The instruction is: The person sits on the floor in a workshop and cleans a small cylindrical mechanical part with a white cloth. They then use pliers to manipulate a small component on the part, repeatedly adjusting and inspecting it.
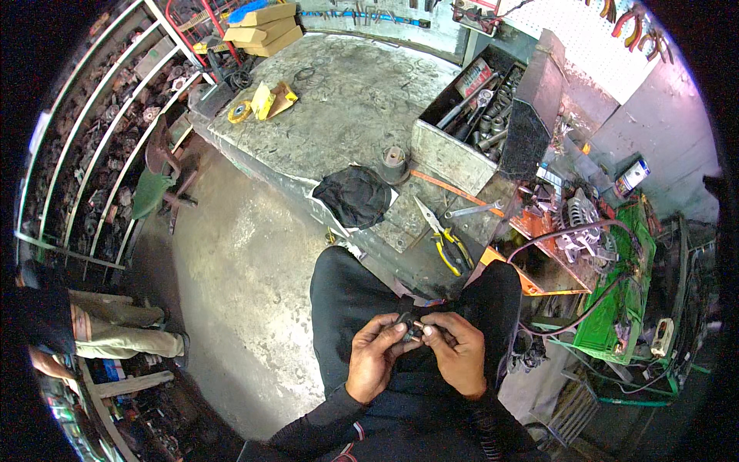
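Observation:
Above my lap, my left hand (372, 359) pinches a small black part (409, 326) between thumb and fingers. My right hand (460, 356) meets it from the other side, its thumb and fingertips closed at the part's edge. Short copper-coloured pieces show between the two thumbs. The fingers cover much of the part, so its exact kind cannot be made out. Ahead of my knees, long-nose pliers (446, 240) with yellow and black handles lie on the bench, jaws pointing away. A wrench (472, 209) rests just beyond them.
A metal toolbox (454, 158) with sockets stands on the workbench (339, 85). Left of it are a round metal piece (394, 165) and a black cloth (354, 197). An alternator (583, 227) sits at right by a green crate (608, 316). Another person's leg (131, 343) shows at left.

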Tool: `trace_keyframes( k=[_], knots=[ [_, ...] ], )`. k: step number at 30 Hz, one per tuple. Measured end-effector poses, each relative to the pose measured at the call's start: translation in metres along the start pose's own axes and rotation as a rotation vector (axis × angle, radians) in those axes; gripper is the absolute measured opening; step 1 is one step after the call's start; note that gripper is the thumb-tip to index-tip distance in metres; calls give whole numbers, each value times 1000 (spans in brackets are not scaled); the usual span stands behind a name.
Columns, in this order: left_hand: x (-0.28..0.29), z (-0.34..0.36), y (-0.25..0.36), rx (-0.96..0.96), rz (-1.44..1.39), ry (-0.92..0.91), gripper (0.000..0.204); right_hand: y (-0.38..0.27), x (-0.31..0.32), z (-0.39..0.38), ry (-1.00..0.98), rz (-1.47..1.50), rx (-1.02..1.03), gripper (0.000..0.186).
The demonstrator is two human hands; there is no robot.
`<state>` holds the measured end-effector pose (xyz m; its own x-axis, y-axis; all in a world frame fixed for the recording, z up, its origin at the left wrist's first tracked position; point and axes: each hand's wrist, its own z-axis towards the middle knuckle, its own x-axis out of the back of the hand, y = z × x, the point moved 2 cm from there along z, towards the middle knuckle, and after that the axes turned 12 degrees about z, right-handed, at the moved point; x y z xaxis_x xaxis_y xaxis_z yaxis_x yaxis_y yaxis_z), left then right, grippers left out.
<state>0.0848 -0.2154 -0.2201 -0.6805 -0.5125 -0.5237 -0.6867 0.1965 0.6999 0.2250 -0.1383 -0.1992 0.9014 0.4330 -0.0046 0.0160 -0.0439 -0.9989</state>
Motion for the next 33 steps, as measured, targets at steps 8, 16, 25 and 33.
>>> trace_keyframes(
  k=[8,16,25,33],
  knots=[
    [-14,3,9,-89,65,10,22,-10,-1,6,73,-93,133,21],
    [-17,-5,12,-226,213,49,20,-16,0,1,61,-46,103,22],
    [-23,-13,19,-326,329,42,26,-15,2,-3,81,63,41,19],
    [-29,-17,22,-402,375,34,28,-11,4,-2,85,83,55,19]
  ],
)
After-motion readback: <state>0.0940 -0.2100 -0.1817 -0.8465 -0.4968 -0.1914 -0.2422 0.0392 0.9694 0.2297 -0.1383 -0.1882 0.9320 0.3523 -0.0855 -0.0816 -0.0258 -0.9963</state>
